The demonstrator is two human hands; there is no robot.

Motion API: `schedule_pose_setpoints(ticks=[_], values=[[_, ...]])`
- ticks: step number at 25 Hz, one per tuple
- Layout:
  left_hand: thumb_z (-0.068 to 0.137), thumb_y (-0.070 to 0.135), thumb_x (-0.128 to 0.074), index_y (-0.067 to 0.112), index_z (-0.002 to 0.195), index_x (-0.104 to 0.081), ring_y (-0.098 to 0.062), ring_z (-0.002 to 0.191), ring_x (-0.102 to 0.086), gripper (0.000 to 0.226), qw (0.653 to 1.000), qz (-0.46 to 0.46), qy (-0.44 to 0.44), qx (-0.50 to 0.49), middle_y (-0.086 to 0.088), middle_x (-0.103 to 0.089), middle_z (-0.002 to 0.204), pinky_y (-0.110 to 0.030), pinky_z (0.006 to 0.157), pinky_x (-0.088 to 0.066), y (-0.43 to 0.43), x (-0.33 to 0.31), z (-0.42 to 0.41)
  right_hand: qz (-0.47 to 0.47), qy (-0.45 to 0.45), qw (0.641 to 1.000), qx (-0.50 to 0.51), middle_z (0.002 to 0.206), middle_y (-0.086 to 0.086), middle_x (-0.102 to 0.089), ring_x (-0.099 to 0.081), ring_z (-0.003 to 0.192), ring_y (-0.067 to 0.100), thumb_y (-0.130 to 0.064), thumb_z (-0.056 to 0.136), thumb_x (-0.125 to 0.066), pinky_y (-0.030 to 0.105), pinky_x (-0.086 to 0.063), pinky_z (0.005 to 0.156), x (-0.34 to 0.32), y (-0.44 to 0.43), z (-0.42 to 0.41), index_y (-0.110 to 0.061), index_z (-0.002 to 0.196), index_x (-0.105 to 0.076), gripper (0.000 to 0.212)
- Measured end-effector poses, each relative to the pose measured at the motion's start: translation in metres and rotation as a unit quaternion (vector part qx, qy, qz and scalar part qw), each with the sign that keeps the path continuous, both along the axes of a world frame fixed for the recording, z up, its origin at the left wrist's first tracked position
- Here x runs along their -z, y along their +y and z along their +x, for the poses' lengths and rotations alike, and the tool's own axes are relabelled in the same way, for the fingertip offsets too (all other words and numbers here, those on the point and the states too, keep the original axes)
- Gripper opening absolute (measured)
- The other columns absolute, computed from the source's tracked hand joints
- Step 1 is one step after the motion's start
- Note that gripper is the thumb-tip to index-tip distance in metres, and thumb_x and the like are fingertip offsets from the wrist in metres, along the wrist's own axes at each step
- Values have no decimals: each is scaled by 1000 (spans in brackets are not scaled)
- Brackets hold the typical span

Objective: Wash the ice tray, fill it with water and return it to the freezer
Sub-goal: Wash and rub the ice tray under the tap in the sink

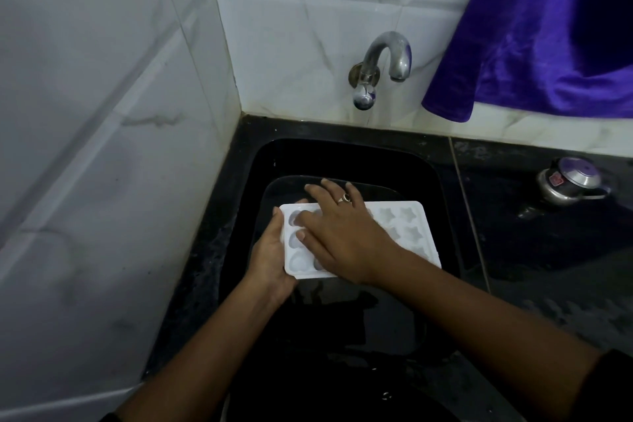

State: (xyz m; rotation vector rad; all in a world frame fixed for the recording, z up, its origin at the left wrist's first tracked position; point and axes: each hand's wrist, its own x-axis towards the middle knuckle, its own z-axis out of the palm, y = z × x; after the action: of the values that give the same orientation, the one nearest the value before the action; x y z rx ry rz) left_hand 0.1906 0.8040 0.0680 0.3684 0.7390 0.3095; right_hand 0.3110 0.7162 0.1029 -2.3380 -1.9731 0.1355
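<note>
The right hand (339, 236) is covering the middle cavities of the ice tray (404, 233), and the tray's left end is hiding most fingers of the left hand (269, 260). The purple cloth (534, 44) is running off the top and right edges; the red label on the metal pot (565, 183) is showing too small to read.

The white rectangular plastic ice tray (409, 236) is held cavities-up, roughly level, over the black sink (342, 154). Heart-shaped moulds show at its left end, star-shaped ones at its right. The left hand (270, 260) grips its left short edge; the right hand (339, 236) lies flat across its middle, fingers (330, 192) spread over the cavities
</note>
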Motion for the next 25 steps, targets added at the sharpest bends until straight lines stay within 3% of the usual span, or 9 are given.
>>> schedule_pose_setpoints(ticks=[2,5,9,14,20,25], values=[[105,59,-38,7,133,-65,-34,95,-78,65,1000,-9,-1,13,-22,-75,119,-50,89,-60,5,-1,-4,-2,-3,1000,0,163,17,-36,-26,153,39,-52,104,-21,66,-18,122,1,0,-7,-31,137,-61,55],[107,57,-38,8,141,-61,-34,106,-75,64,1000,1,10,19,-23,-72,128,-50,99,-55,4,1,-8,4,-3,1000,18,162,16,-37,-27,153,38,-51,105,-23,65,-19,122,0,10,-14,-30,128,-66,52],[105,62,-37,7,137,-63,-35,101,-77,69,999,-15,5,28,-23,-73,125,-49,86,-62,16,9,-19,0,8,1000,11,163,16,-35,-26,153,38,-52,105,-22,66,-18,122,10,8,-22,-31,136,-60,53],[107,59,-37,10,136,-65,-31,99,-78,64,999,12,29,28,-21,-75,121,-47,88,-61,19,13,-19,-7,17,999,29,164,16,-33,-22,155,37,-54,103,-18,63,-16,123,10,24,-34,-24,124,-63,57],[107,57,-36,10,141,-62,-34,114,-72,64,1000,6,3,13,-22,-70,132,-50,103,-53,36,13,-8,2,18,999,29,163,15,-35,-25,153,37,-53,103,-18,63,-18,122,10,36,-20,-27,129,-62,58],[106,58,-37,9,139,-62,-33,111,-74,65,1000,5,5,24,-23,-71,131,-51,101,-54,42,22,4,2,7,999,32,162,15,-37,-27,152,37,-52,104,-20,64,-19,122,12,43,-9,-26,126,-64,56]])
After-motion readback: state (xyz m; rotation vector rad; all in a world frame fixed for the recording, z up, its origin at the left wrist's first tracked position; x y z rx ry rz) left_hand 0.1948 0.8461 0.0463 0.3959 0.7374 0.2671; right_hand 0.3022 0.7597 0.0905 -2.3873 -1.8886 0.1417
